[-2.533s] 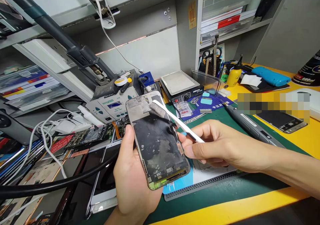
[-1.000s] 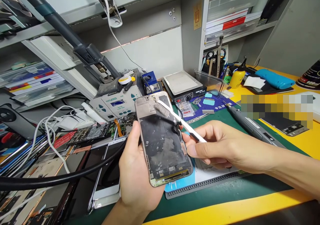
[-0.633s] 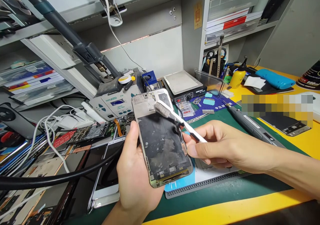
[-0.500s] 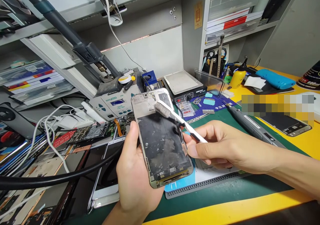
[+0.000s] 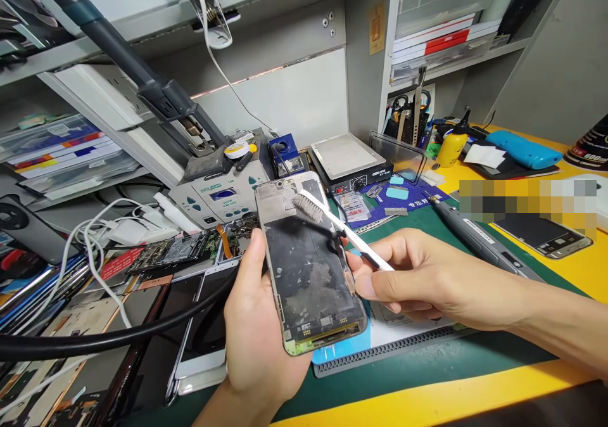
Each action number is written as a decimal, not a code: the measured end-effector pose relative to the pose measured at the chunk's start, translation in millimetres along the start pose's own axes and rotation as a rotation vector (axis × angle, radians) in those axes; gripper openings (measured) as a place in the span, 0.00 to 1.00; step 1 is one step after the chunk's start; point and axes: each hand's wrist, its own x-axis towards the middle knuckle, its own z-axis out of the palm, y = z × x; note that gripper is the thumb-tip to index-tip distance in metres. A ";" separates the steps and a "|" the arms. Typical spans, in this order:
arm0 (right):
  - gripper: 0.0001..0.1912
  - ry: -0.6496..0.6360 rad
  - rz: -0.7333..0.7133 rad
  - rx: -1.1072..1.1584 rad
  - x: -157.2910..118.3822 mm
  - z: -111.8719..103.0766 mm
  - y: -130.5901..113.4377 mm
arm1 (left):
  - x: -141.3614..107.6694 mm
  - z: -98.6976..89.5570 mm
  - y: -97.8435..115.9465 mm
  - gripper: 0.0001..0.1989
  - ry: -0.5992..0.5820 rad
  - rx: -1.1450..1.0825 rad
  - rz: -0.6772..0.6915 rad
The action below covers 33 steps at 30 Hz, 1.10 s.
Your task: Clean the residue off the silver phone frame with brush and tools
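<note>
A phone screen assembly (image 5: 311, 275), its black, stained inner side facing up, lies tilted in my left hand (image 5: 261, 332). The thumb is along its left edge and the other fingers are mostly hidden beneath. In my right hand (image 5: 418, 278) is a white brush (image 5: 351, 234), pinched by its handle between thumb and fingers. The grey bristles are over the metal part near the top of the assembly; whether they touch cannot be told. Right fingertips are close to the assembly's right edge.
Phone parts and screens (image 5: 199, 325) crowd the left, with a black cable (image 5: 142, 341) across them. Behind stand a control box (image 5: 223, 196) and a flat heating plate (image 5: 349, 158). A grey pen-like tool (image 5: 479, 240) lies on the green mat (image 5: 403, 363) at right.
The top of the phone screen assembly has tilted slightly to the right in my left hand, whose thumb moved a little with it. My right hand and the brush are nearly where they were.
</note>
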 end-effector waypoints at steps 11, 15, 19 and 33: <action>0.21 0.004 0.002 -0.004 -0.7 -0.8 1.6 | 1.7 -1.9 0.2 0.31 -0.005 0.019 -0.005; 0.22 0.004 0.005 -0.010 -1.0 -0.4 0.6 | 1.2 -1.1 0.9 0.32 0.010 0.039 -0.020; 0.21 0.000 0.001 -0.003 -0.8 0.1 0.0 | 0.8 1.4 1.7 0.33 0.049 0.091 -0.031; 0.21 0.003 -0.001 -0.003 -0.1 -0.1 0.1 | 0.5 -0.3 1.1 0.29 0.101 0.094 -0.014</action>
